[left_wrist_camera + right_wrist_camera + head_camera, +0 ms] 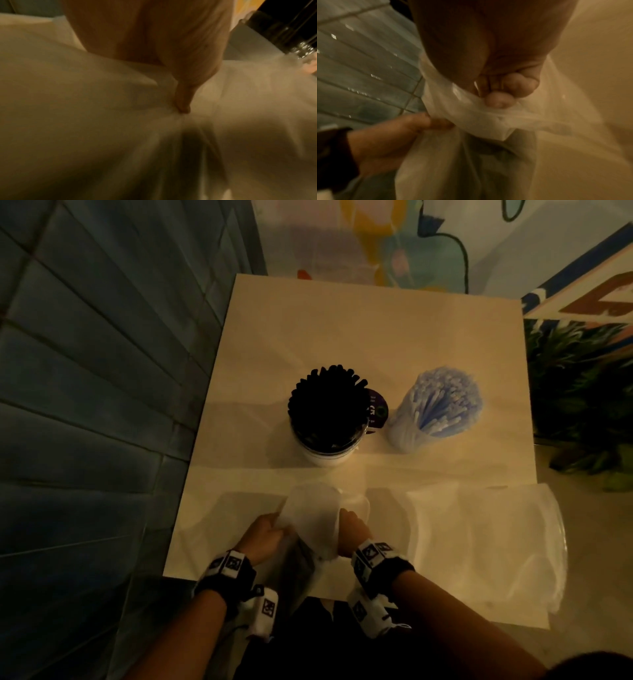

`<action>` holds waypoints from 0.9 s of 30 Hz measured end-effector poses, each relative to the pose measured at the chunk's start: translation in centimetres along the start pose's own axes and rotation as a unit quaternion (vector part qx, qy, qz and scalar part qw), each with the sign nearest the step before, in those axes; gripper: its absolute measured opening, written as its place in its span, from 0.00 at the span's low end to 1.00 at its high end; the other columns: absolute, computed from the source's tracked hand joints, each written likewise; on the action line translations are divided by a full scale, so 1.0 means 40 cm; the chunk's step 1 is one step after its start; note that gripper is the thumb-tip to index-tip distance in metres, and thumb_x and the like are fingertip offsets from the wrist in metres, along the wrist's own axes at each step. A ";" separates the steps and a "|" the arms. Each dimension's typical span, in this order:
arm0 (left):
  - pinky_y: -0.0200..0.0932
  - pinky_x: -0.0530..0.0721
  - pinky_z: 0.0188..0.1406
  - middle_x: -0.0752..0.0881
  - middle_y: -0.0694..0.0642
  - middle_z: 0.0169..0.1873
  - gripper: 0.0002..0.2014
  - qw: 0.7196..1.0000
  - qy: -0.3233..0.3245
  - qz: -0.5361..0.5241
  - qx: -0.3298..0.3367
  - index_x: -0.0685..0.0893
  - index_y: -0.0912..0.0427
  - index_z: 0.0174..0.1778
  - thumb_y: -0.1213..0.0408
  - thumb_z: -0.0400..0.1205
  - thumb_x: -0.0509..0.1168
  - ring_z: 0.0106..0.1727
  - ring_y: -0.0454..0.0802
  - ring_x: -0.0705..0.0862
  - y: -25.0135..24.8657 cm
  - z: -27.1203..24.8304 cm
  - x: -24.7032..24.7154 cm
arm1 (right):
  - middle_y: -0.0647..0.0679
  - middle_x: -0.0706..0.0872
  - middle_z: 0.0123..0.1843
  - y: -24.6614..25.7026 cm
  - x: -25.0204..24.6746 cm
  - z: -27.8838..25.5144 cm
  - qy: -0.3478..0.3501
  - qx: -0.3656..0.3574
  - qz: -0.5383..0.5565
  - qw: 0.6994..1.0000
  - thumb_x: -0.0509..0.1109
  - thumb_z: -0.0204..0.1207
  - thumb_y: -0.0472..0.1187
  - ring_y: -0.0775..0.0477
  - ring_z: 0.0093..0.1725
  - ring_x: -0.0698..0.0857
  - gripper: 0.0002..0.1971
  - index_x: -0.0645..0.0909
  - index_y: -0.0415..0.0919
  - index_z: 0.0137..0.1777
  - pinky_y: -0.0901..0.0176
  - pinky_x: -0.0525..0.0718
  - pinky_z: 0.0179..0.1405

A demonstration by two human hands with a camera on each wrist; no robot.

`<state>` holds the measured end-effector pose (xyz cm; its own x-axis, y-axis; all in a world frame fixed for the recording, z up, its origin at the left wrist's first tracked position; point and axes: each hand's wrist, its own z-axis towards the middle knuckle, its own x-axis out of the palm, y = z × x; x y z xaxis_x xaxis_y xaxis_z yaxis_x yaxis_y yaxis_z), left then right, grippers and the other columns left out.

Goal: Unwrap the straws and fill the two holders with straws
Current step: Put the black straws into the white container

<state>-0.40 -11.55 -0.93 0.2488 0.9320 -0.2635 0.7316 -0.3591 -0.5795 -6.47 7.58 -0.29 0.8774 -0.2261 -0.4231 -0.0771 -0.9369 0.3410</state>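
A white holder (327,455) packed with black straws (327,405) stands mid-table. To its right a clear holder (404,436) is full of blue and white straws (445,402). At the near edge both hands grip a crumpled clear plastic wrapper (311,518). My left hand (263,534) pinches its left side and my right hand (352,530) its right side. In the right wrist view the right fingers (498,100) curl round the wrapper (471,119), and the left hand (399,134) grips it from below. The left wrist view shows my thumb (183,97) pressed into the plastic (85,108).
A second empty plastic wrapper (486,546) lies flat at the table's right near corner. The cream table (359,337) stands against a dark tiled wall (85,371) on the left. A plant (582,392) sits off the right edge.
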 end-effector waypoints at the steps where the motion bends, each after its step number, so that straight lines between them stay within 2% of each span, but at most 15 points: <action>1: 0.40 0.80 0.56 0.88 0.53 0.59 0.12 0.999 0.002 -0.044 0.002 0.85 0.57 0.64 0.67 0.86 0.63 0.64 0.52 0.84 -0.006 -0.008 0.008 | 0.35 0.74 0.73 -0.006 0.001 -0.003 -0.015 0.007 -0.003 1.000 0.75 0.78 0.41 0.34 0.73 0.76 0.29 0.68 0.33 0.74 0.46 0.75 0.72; 5: 0.51 0.78 0.72 0.88 0.49 0.62 0.16 0.993 -0.015 -0.116 0.018 0.83 0.52 0.70 0.64 0.86 0.62 0.67 0.50 0.84 -0.003 -0.036 0.028 | 0.37 0.77 0.70 -0.025 0.031 0.014 -0.042 0.052 0.012 0.998 0.74 0.78 0.45 0.34 0.71 0.78 0.28 0.70 0.35 0.73 0.46 0.77 0.70; 7: 0.59 0.79 0.71 0.90 0.46 0.57 0.15 0.991 -0.020 -0.132 0.018 0.86 0.42 0.64 0.56 0.81 0.64 0.63 0.50 0.86 0.001 -0.043 0.039 | 0.37 0.80 0.67 -0.021 0.047 0.023 -0.057 0.049 0.052 0.996 0.76 0.75 0.45 0.34 0.68 0.81 0.29 0.73 0.36 0.72 0.46 0.80 0.67; 9: 0.58 0.81 0.67 0.91 0.43 0.51 0.14 0.986 -0.032 -0.158 0.028 0.88 0.33 0.53 0.51 0.74 0.64 0.59 0.50 0.87 0.002 -0.048 0.046 | 0.34 0.85 0.60 -0.013 0.047 0.028 -0.051 0.036 0.080 0.995 0.76 0.75 0.39 0.36 0.62 0.86 0.17 0.80 0.31 0.60 0.45 0.84 0.62; 10: 0.55 0.82 0.65 0.91 0.41 0.49 0.14 0.985 -0.039 -0.163 0.037 0.88 0.30 0.50 0.49 0.71 0.65 0.58 0.49 0.87 -0.002 -0.051 0.046 | 0.33 0.87 0.54 -0.013 0.046 0.032 -0.037 0.037 0.090 0.995 0.75 0.76 0.35 0.40 0.54 0.88 0.08 0.81 0.30 0.48 0.48 0.86 0.56; 12: 0.52 0.81 0.64 0.91 0.41 0.50 0.16 0.982 -0.038 -0.176 0.050 0.88 0.31 0.52 0.47 0.68 0.65 0.59 0.49 0.87 -0.007 -0.057 0.047 | 0.40 0.84 0.36 -0.020 0.052 0.042 -0.025 0.058 0.108 0.992 0.77 0.74 0.33 0.50 0.33 0.84 0.09 0.79 0.32 0.37 0.56 0.87 0.37; 14: 0.50 0.80 0.67 0.90 0.47 0.57 0.22 0.980 -0.029 -0.188 0.057 0.87 0.42 0.62 0.50 0.71 0.65 0.64 0.49 0.85 -0.017 -0.061 0.046 | 0.44 0.80 0.29 -0.028 0.067 0.056 -0.028 0.070 0.147 0.986 0.79 0.73 0.34 0.56 0.23 0.79 0.13 0.83 0.25 0.50 0.64 0.82 0.19; 15: 0.48 0.79 0.68 0.89 0.48 0.59 0.23 0.981 -0.025 -0.185 0.061 0.86 0.46 0.64 0.51 0.72 0.65 0.65 0.48 0.84 -0.018 -0.058 0.045 | 0.41 0.82 0.33 -0.027 0.071 0.057 -0.038 0.065 0.163 0.984 0.77 0.76 0.34 0.57 0.24 0.80 0.17 0.81 0.23 0.59 0.68 0.81 0.19; 16: 0.48 0.79 0.69 0.89 0.47 0.60 0.23 0.982 -0.019 -0.176 0.065 0.85 0.47 0.65 0.52 0.72 0.65 0.65 0.46 0.84 -0.020 -0.055 0.044 | 0.35 0.86 0.43 -0.018 0.072 0.056 -0.048 0.054 0.210 0.975 0.73 0.80 0.35 0.58 0.31 0.84 0.20 0.78 0.23 0.66 0.68 0.84 0.29; 17: 0.47 0.78 0.70 0.88 0.45 0.61 0.22 0.984 -0.015 -0.164 0.069 0.85 0.45 0.65 0.53 0.73 0.65 0.66 0.44 0.83 -0.018 -0.048 0.042 | 0.31 0.85 0.58 -0.008 0.069 0.046 -0.056 0.052 0.242 0.967 0.69 0.82 0.37 0.54 0.46 0.87 0.22 0.75 0.26 0.72 0.63 0.84 0.49; 18: 0.45 0.78 0.70 0.88 0.42 0.61 0.20 0.987 -0.013 -0.144 0.076 0.85 0.41 0.64 0.55 0.75 0.64 0.65 0.41 0.83 -0.018 -0.043 0.041 | 0.34 0.80 0.71 -0.011 0.070 0.043 -0.083 0.041 0.272 0.958 0.68 0.83 0.40 0.49 0.63 0.83 0.24 0.73 0.31 0.76 0.61 0.76 0.65; 19: 0.43 0.78 0.68 0.88 0.38 0.59 0.18 0.989 -0.016 -0.117 0.086 0.85 0.35 0.62 0.57 0.77 0.64 0.64 0.38 0.83 -0.016 -0.038 0.040 | 0.37 0.77 0.75 -0.012 0.064 0.028 -0.108 0.007 0.265 0.958 0.70 0.82 0.43 0.44 0.72 0.78 0.24 0.74 0.33 0.76 0.59 0.70 0.71; 21: 0.40 0.76 0.67 0.86 0.35 0.60 0.19 0.993 -0.019 -0.062 0.095 0.83 0.31 0.61 0.63 0.83 0.63 0.65 0.37 0.81 -0.001 -0.025 0.041 | 0.38 0.85 0.65 -0.011 0.057 0.014 -0.147 -0.013 0.328 0.933 0.74 0.79 0.43 0.39 0.67 0.82 0.19 0.82 0.34 0.66 0.60 0.76 0.63; 24: 0.44 0.75 0.70 0.83 0.48 0.69 0.19 0.995 -0.028 0.005 0.094 0.79 0.47 0.73 0.66 0.86 0.61 0.71 0.48 0.79 0.028 -0.007 0.044 | 0.38 0.90 0.49 -0.025 0.047 0.019 -0.210 -0.048 0.377 0.901 0.76 0.77 0.37 0.44 0.51 0.88 0.08 0.87 0.33 0.51 0.49 0.86 0.55; 27: 0.42 0.75 0.64 0.84 0.53 0.67 0.17 0.994 -0.047 0.037 0.086 0.79 0.50 0.73 0.60 0.87 0.62 0.68 0.52 0.80 0.032 0.000 0.044 | 0.48 0.89 0.40 -0.015 0.021 -0.001 -0.213 -0.069 0.392 0.893 0.74 0.79 0.40 0.55 0.39 0.85 0.06 0.87 0.37 0.44 0.67 0.84 0.39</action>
<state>0.98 -10.38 -2.14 0.2316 0.8970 -0.3766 0.5915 -0.4371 -0.6775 -5.67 7.97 -0.84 0.3186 -0.9056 -0.2800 -0.5026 -0.4119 0.7601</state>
